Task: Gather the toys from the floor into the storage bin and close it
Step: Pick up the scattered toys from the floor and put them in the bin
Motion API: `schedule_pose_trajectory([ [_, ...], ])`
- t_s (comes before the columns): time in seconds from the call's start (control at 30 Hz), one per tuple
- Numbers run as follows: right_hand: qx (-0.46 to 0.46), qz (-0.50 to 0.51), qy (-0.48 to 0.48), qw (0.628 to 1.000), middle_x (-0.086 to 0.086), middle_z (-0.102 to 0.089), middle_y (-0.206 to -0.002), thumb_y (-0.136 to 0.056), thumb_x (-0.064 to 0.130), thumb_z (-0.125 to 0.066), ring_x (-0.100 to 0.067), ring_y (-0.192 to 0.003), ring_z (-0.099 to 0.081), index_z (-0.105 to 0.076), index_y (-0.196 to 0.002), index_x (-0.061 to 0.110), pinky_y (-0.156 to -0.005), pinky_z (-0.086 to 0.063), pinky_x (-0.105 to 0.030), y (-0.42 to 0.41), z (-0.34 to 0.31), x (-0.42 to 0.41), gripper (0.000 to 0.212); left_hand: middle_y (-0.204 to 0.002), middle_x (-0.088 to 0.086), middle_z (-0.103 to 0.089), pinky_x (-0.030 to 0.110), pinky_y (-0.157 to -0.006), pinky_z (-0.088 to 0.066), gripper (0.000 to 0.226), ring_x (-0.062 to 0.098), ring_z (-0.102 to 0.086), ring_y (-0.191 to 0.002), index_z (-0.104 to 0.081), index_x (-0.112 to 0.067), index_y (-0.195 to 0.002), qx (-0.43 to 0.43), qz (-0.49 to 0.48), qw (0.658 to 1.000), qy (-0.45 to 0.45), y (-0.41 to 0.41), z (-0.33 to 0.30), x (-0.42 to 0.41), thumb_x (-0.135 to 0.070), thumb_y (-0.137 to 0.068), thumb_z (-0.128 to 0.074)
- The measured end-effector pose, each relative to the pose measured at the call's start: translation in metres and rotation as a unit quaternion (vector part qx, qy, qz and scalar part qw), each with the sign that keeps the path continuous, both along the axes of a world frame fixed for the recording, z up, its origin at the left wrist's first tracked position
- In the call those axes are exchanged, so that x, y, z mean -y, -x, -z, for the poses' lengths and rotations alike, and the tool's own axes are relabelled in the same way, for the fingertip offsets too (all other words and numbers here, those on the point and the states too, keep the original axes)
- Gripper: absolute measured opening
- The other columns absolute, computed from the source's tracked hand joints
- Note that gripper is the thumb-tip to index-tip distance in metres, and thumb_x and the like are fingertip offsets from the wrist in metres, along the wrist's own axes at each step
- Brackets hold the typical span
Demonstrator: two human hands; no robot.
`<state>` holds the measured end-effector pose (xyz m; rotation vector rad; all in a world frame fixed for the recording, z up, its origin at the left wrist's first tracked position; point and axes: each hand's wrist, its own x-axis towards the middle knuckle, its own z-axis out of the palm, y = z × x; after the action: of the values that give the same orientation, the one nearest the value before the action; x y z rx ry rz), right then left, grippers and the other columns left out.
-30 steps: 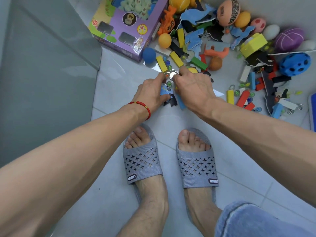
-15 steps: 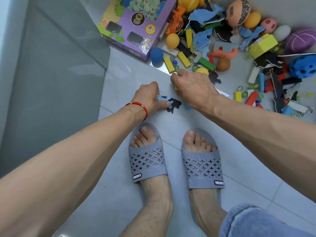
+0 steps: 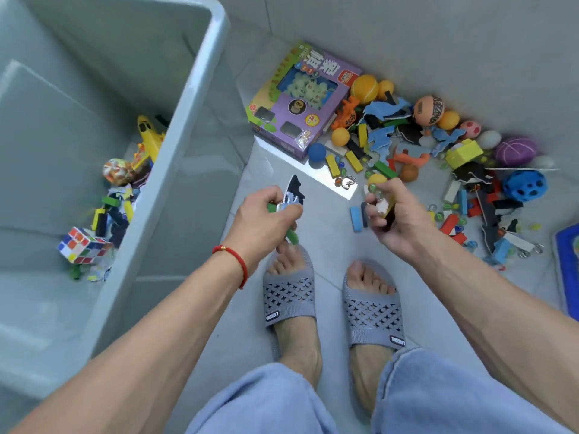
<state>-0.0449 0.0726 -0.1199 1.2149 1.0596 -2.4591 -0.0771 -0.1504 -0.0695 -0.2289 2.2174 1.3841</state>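
Observation:
My left hand point(image 3: 266, 219) is lifted off the floor and shut on a handful of small toys: black and blue foam pieces point(image 3: 294, 191) and a green block point(image 3: 292, 237). My right hand point(image 3: 396, 216) is also raised, shut on several small pieces, among them a yellow block and a marble. The grey storage bin point(image 3: 188, 98) stands open at the left, just left of my left hand. Inside it lie a Rubik's cube point(image 3: 82, 244), a yellow toy plane point(image 3: 148, 137) and small blocks. A heap of toys point(image 3: 423, 145) covers the floor ahead.
A purple game box point(image 3: 300, 98) lies beside the bin's far corner, with balls, foam shapes and blocks spread to its right along the wall. A blue block point(image 3: 355, 218) lies near my right hand. A blue mat edge point(image 3: 567, 270) shows at far right. My slippered feet point(image 3: 329, 302) stand below the hands.
Both hands have risen from the floor with toys gripped in them. The view has swung left and back, bringing the open bin and its contents into sight.

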Motion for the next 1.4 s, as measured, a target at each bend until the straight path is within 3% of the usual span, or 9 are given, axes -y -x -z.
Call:
schedule_pose_trajectory([
  [0.17, -0.128, -0.196, -0.021, 0.972, -0.006, -0.063, -0.08, -0.093, 0.016, -0.061, -0.013, -0.057, -0.052, -0.057, -0.102, 0.013, -0.04, -0.036, -0.017, 0.03, -0.117, 0.058, 0.01, -0.063, 0.015, -0.052, 0.021, -0.036, -0.027, 0.023, 0.015, -0.036, -0.034, -0.044, -0.014, -0.09, -0.043, -0.186, 0.966, -0.174, -0.017, -0.107, 0.045, -0.002, -0.09, -0.064],
  [0.37, -0.18, -0.461, -0.068, 0.867, -0.017, -0.065, -0.094, -0.092, 0.006, -0.062, -0.02, -0.066, -0.066, -0.061, -0.114, 0.002, -0.055, -0.056, -0.024, 0.062, -0.237, 0.175, 0.023, -0.074, 0.011, -0.065, 0.028, -0.044, -0.044, 0.033, 0.019, -0.05, -0.039, -0.054, -0.02, -0.099, -0.135, -0.284, 0.949, -0.014, -0.027, -0.175, 0.158, -0.025, -0.072, -0.073],
  [0.5, -0.173, -0.441, -0.072, 0.878, -0.004, -0.058, -0.124, -0.094, 0.032, -0.067, -0.024, -0.107, -0.067, -0.052, -0.124, 0.028, -0.096, -0.056, -0.036, 0.066, -0.251, 0.23, 0.034, -0.105, 0.005, -0.067, 0.047, -0.082, -0.058, 0.051, 0.024, -0.066, -0.083, -0.056, -0.033, -0.113, -0.121, -0.275, 0.947, 0.115, -0.036, -0.189, 0.21, -0.049, -0.068, -0.071],
  [0.63, -0.12, -0.541, -0.198, 0.808, -0.022, -0.062, -0.12, -0.092, 0.034, -0.064, -0.037, -0.113, -0.064, -0.053, -0.13, 0.005, -0.092, -0.056, -0.053, 0.06, -0.25, 0.24, 0.049, -0.136, 0.008, -0.053, 0.043, -0.105, -0.044, 0.052, 0.027, -0.053, -0.123, -0.051, -0.029, -0.134, -0.157, -0.225, 0.934, 0.229, -0.039, -0.188, 0.211, -0.04, -0.085, -0.061],
  [0.8, -0.1, -0.432, -0.313, 0.84, -0.02, -0.068, -0.116, -0.095, 0.022, -0.062, -0.029, -0.096, -0.069, -0.066, -0.116, 0.001, -0.088, -0.06, -0.045, 0.069, -0.221, 0.138, 0.03, -0.117, 0.0, -0.065, 0.035, -0.098, -0.048, 0.029, 0.018, -0.059, -0.113, -0.062, -0.026, -0.113, -0.276, -0.159, 0.932, 0.17, -0.034, -0.163, 0.141, -0.022, -0.085, -0.06],
  [0.9, -0.041, -0.374, -0.428, 0.822, -0.018, -0.071, -0.1, -0.096, 0.019, -0.059, -0.024, -0.079, -0.064, -0.067, -0.114, -0.001, -0.073, -0.059, -0.037, 0.068, -0.174, 0.062, 0.028, -0.103, -0.004, -0.067, 0.034, -0.087, -0.054, 0.025, 0.013, -0.062, -0.099, -0.064, -0.023, -0.102, -0.314, -0.103, 0.939, 0.1, -0.028, -0.14, 0.078, -0.015, -0.08, -0.058],
  [1.07, 0.055, -0.438, -0.593, 0.673, -0.011, -0.074, -0.086, -0.092, 0.022, -0.059, -0.023, -0.074, -0.067, -0.073, -0.093, 0.006, -0.075, -0.06, -0.04, 0.045, -0.08, -0.022, 0.022, -0.104, -0.004, -0.066, 0.028, -0.089, -0.05, 0.021, 0.013, -0.061, -0.102, -0.065, -0.022, -0.101, -0.206, 0.038, 0.975, 0.081, -0.01, -0.066, -0.009, -0.013, -0.083, -0.059],
  [1.2, 0.021, -0.5, -0.65, 0.572, -0.012, -0.074, -0.088, -0.087, 0.017, -0.059, -0.03, -0.078, -0.069, -0.071, -0.083, 0.013, -0.066, -0.057, -0.036, 0.04, -0.005, -0.042, 0.014, -0.11, -0.001, -0.067, 0.029, -0.09, -0.048, 0.026, 0.018, -0.061, -0.105, -0.067, -0.021, -0.11, -0.124, 0.124, 0.973, 0.152, 0.014, 0.018, -0.048, -0.015, -0.086, -0.059],
  [1.4, -0.072, -0.456, -0.767, 0.446, -0.01, -0.072, -0.103, -0.087, 0.029, -0.068, -0.033, -0.105, -0.06, -0.073, -0.108, 0.017, -0.078, -0.045, -0.039, 0.07, 0.064, -0.028, 0.025, -0.114, 0.004, -0.066, 0.034, -0.092, -0.049, 0.029, 0.023, -0.061, -0.104, -0.065, -0.018, -0.119, -0.159, 0.233, 0.932, 0.225, 0.057, 0.104, -0.082, -0.021, -0.091, -0.062],
])
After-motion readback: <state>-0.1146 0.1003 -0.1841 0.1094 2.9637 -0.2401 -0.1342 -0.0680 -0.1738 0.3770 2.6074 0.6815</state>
